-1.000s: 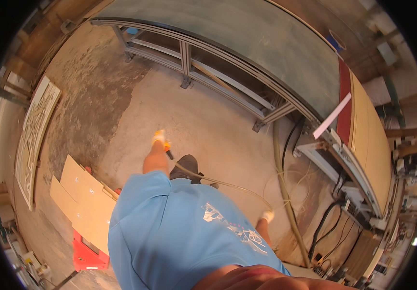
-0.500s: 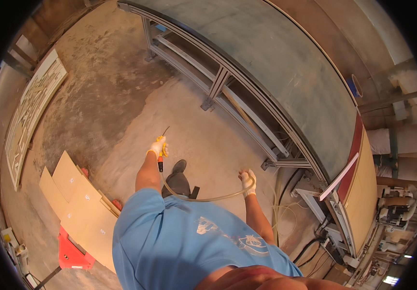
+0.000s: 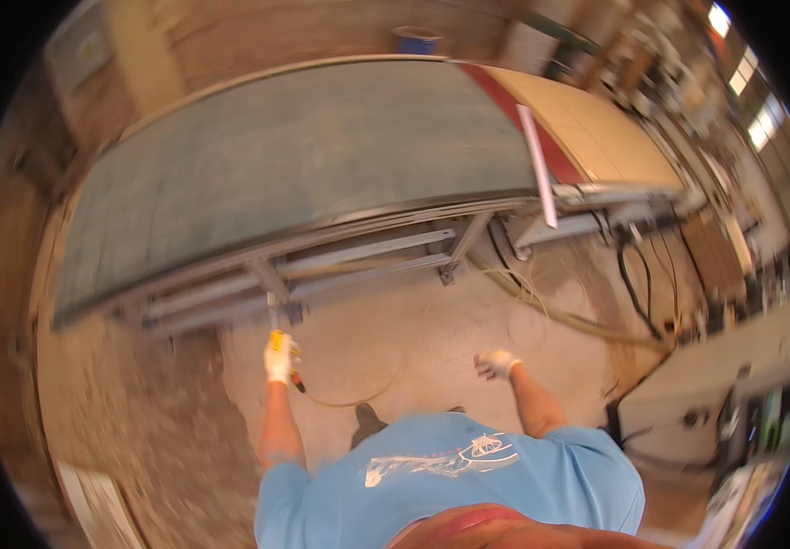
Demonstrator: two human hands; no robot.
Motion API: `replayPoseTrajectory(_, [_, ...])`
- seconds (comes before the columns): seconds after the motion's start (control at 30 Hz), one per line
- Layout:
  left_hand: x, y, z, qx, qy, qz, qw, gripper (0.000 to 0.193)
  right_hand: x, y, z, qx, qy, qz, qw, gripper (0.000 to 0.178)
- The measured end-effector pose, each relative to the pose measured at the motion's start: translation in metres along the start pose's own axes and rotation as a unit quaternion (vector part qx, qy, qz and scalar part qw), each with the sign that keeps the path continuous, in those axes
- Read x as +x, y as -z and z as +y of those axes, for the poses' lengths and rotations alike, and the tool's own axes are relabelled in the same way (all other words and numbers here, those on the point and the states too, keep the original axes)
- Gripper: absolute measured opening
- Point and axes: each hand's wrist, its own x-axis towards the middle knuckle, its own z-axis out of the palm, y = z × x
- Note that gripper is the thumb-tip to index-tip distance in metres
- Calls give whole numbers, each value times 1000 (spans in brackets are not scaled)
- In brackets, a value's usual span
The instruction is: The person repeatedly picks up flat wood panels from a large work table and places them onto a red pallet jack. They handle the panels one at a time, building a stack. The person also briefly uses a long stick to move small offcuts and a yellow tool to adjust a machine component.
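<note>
My left hand (image 3: 279,363), in a white glove with bare fingertips, grips a yellow air blow gun (image 3: 276,339). Its thin nozzle points away from me toward the long table's lower frame, and its red and black fitting hangs below my hand. From there a thin clear hose (image 3: 349,403) curves over the floor to the right. My right hand (image 3: 497,364), gloved alike, hangs over the floor with loosely bent fingers apart and nothing visible in it. The long table (image 3: 322,146) with its grey-green top stands in front of me.
A pale strip (image 3: 538,169) sticks out over the table's front edge near a red band and tan panel (image 3: 587,119). Hoses and black cables (image 3: 646,284) lie on the floor at right, beside a grey cabinet (image 3: 715,393). A blue bucket (image 3: 416,40) stands behind the table.
I have turned right, so the table now lies across the front. The hose that ran over my right hand is off it. The cardboard sheets at left have gone out of view.
</note>
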Motion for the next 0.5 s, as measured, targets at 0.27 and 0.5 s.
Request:
replayPoseTrajectory(0.27, [-183,-330,103,373,-245,-408,796,36,-138,229,-106,504,475,-12,721,57])
replayPoseTrajectory(0.5, [-295,-464,118,270,-174,-502,803,35,-269,375,-64,308,482,197,796,40])
